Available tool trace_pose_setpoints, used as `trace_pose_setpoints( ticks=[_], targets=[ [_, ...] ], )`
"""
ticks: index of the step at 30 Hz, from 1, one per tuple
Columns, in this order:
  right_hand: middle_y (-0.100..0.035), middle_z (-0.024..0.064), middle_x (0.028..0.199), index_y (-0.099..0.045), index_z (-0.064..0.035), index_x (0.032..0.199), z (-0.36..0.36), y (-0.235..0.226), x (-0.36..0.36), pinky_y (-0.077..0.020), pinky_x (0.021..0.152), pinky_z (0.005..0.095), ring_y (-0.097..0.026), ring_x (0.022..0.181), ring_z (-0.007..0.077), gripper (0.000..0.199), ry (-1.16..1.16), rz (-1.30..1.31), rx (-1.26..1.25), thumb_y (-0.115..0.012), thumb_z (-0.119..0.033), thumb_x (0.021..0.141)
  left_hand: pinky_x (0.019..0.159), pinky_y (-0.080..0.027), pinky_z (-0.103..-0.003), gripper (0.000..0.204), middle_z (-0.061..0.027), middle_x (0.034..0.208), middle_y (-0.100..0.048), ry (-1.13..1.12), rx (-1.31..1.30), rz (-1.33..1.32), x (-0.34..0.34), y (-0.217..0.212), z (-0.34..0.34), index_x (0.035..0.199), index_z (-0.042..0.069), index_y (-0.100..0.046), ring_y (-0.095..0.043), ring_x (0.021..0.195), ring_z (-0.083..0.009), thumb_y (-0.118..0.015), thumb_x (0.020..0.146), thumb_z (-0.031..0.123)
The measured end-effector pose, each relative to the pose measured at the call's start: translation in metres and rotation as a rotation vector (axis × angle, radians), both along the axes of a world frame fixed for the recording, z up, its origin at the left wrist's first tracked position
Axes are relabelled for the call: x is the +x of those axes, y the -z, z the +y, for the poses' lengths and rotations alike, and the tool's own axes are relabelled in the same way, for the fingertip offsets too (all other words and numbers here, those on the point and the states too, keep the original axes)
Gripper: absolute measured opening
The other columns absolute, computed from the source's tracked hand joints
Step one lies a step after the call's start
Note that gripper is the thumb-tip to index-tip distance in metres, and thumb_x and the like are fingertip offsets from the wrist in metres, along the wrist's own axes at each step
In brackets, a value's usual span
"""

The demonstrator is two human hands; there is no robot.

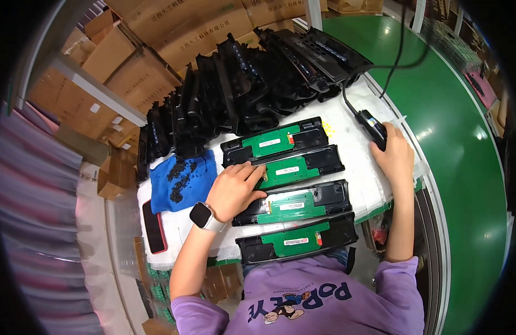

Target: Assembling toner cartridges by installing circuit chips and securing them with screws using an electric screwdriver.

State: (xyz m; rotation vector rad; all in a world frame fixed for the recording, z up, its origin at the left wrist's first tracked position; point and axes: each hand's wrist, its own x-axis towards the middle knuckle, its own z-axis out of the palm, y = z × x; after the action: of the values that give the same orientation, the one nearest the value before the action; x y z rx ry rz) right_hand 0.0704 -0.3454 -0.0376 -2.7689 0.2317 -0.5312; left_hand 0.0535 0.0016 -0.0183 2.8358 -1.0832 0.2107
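Observation:
Several long black plastic panels lie in a column on the white table, each bearing a green circuit board. My left hand (234,188), with a watch on its wrist, rests over the left end of the second panel from the back (320,163). Its fingertips touch that panel's circuit board (284,171), and the thumb lies apart near the front edge. At the table's right side my right hand (396,153) is closed round a black corded electric screwdriver (373,129), held away from the panels. The front panel (337,231) lies closest to my body.
Many black plastic housings (235,84) are heaped along the back. A blue cloth (205,181) at left carries small black screws (177,192); a red-edged phone (154,226) lies nearby. Yellow bits (328,129) dot the table (364,178). Cardboard boxes (185,33) stand behind.

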Motion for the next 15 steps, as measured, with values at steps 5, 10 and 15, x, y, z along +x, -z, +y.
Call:
trace_pose_setpoints(
  ticks=[5,10,15],
  targets=[
    [-0.049,0.0143,0.104,-0.054,-0.0035,0.103,0.013,0.004,-0.006,-0.0445,0.077,0.0381,-0.048,0.098,0.0312,0.043,-0.221,-0.351,-0.012,-0.069,-0.008,0.063,0.065,-0.049,-0.036,0.024,-0.0124,0.092,-0.060,-0.026,-0.324,0.143,0.013,-0.015,0.000,0.097,0.004,-0.062,-0.060,0.077,-0.0317,-0.062,0.079,0.021],
    [-0.048,0.0146,0.102,-0.054,-0.0020,0.098,0.002,0.011,-0.014,-0.0410,0.081,0.0394,-0.048,0.098,0.0317,0.039,-0.328,-0.368,0.040,-0.068,-0.007,0.062,0.073,-0.045,-0.035,0.016,-0.0128,0.085,-0.061,-0.158,-0.412,-0.226,0.042,0.003,-0.002,0.087,0.001,-0.062,-0.057,0.082,-0.0297,-0.062,0.078,0.014],
    [-0.048,0.0167,0.103,-0.056,-0.0012,0.094,-0.004,0.015,-0.018,-0.0394,0.083,0.0401,-0.047,0.100,0.0330,0.036,-0.391,-0.398,0.069,-0.068,-0.006,0.061,0.077,-0.041,-0.035,0.012,-0.0070,0.094,-0.058,-0.348,-0.119,-0.615,0.040,0.010,-0.025,0.086,0.003,-0.059,-0.054,0.093,-0.0254,-0.061,0.074,0.005]
  ],
)
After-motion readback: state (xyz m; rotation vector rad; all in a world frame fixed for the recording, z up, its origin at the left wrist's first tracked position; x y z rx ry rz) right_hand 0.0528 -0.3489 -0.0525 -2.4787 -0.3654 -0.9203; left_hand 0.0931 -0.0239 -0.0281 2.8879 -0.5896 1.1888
